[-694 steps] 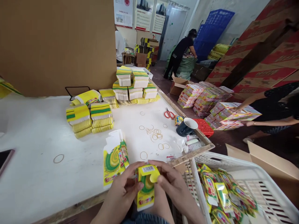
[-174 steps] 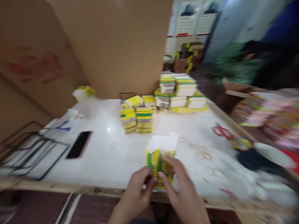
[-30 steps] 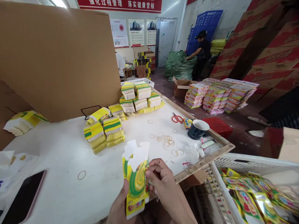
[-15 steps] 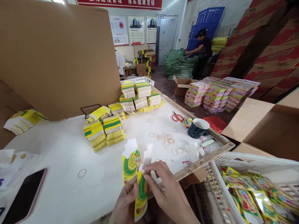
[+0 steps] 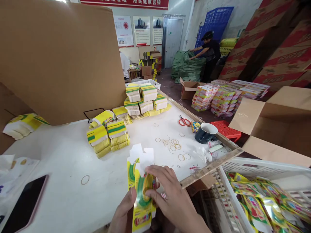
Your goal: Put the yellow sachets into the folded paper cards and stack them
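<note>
A yellow and green printed carton [image 5: 143,202] with white flaps at its top stands upright between my two hands, its front panel facing me. My left hand [image 5: 122,207] closes on its left edge, the thumb in front and the other fingers hidden behind. My right hand [image 5: 171,191] grips the right side near the top, index finger and thumb on the carton. Just behind it, another carton of the same print [image 5: 131,170] shows its left part and white flap; what supports it is hidden. Rubber bands [image 5: 175,144] lie on the white table beyond.
Bundled flat cartons [image 5: 118,132] are stacked at the table's back. Red scissors [image 5: 184,121], a dark mug [image 5: 206,133] and a phone [image 5: 26,205] lie around. At right are a white crate [image 5: 257,163] holding cartons and an open cardboard box [image 5: 282,126]. A person [image 5: 210,53] handles green sacks.
The carton in my hands has turned from edge-on to face me and looks wider. My right hand has shifted slightly over it. The large cardboard box at right sits differently, uncovering a red stool.
</note>
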`<action>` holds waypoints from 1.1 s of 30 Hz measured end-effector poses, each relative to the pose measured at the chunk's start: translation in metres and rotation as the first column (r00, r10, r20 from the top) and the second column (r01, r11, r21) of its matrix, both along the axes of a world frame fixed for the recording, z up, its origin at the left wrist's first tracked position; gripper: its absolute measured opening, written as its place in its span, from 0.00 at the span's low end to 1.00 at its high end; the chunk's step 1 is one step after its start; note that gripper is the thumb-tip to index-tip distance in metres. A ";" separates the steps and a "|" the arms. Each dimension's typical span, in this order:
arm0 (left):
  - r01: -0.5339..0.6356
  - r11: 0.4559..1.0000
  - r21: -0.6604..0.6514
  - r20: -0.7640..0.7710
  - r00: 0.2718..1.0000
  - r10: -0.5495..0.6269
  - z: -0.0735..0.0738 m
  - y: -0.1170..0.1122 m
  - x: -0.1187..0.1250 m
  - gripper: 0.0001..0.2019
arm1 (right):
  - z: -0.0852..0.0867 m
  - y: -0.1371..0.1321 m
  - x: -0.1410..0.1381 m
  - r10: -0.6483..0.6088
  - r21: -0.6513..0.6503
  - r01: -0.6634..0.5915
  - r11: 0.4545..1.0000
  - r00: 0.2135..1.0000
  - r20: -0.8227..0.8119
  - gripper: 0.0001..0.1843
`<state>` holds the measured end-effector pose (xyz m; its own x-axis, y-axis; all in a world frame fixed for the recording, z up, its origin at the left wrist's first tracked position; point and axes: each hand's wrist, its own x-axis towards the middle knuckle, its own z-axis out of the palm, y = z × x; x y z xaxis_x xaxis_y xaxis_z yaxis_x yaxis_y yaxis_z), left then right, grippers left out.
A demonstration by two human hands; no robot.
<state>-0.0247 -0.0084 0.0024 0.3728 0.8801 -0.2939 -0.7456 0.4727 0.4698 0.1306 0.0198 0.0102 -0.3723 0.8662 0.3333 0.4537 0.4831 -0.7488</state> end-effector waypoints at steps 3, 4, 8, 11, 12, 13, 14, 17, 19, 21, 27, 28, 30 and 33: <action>-0.038 0.999 -0.012 -0.141 0.989 0.036 -0.002 -0.003 -0.001 0.16 | 0.005 0.000 -0.001 -0.026 -0.076 0.020 0.997 0.997 -0.074 0.19; -0.052 0.998 -0.020 -0.190 0.981 0.048 -0.002 -0.003 -0.001 0.17 | 0.007 0.000 -0.002 -0.028 -0.099 0.019 0.995 0.996 -0.088 0.17; -0.064 0.998 0.012 -0.317 0.946 0.065 0.001 -0.001 -0.001 0.23 | 0.009 -0.002 -0.004 -0.019 -0.121 0.010 0.993 0.997 -0.076 0.13; -0.067 0.993 0.097 -0.355 0.930 0.097 0.002 0.001 0.000 0.26 | 0.007 -0.003 -0.003 -0.011 -0.102 0.006 0.995 0.999 -0.048 0.12; -0.067 0.992 0.111 -0.367 0.925 0.104 0.001 0.002 0.000 0.26 | 0.007 -0.003 -0.001 -0.007 -0.098 0.003 0.995 0.999 -0.043 0.12; -0.064 0.991 0.116 -0.375 0.921 0.104 0.001 0.002 0.000 0.26 | 0.007 -0.003 0.000 0.001 -0.098 -0.004 0.995 0.999 -0.040 0.12; -0.058 0.992 0.114 -0.381 0.920 0.097 0.001 0.002 -0.001 0.26 | 0.007 -0.002 0.001 0.009 -0.099 -0.012 0.995 0.999 -0.040 0.11; -0.035 0.997 0.072 -0.386 0.921 0.061 0.001 0.002 -0.005 0.24 | 0.008 0.001 0.007 0.043 -0.109 -0.051 0.993 0.996 -0.072 0.10; -0.020 1.000 0.023 -0.394 0.919 0.028 0.003 0.001 -0.009 0.21 | 0.010 0.003 0.011 0.084 -0.117 -0.097 0.988 0.991 -0.104 0.09; 0.014 1.000 -0.005 -0.384 0.923 -0.015 0.005 0.001 -0.012 0.22 | 0.013 0.005 0.015 0.135 -0.127 -0.152 0.980 0.982 -0.129 0.09; 0.008 0.999 -0.031 -0.320 0.947 -0.017 0.006 0.002 -0.007 0.18 | 0.005 0.002 0.018 0.106 -0.097 -0.137 0.986 0.957 -0.270 0.06; -0.024 0.999 -0.032 -0.319 0.948 0.013 0.004 0.002 -0.004 0.16 | 0.001 0.000 0.016 0.035 -0.085 -0.063 0.994 0.954 -0.297 0.10; -0.086 0.996 -0.016 -0.320 0.945 0.076 -0.001 0.003 0.004 0.16 | -0.006 -0.004 0.011 -0.130 -0.101 0.101 0.990 0.933 -0.335 0.19; -0.158 0.987 0.027 -0.367 0.917 0.156 -0.009 0.003 0.014 0.18 | -0.015 -0.008 0.003 -0.237 -0.235 0.165 0.958 0.917 -0.320 0.16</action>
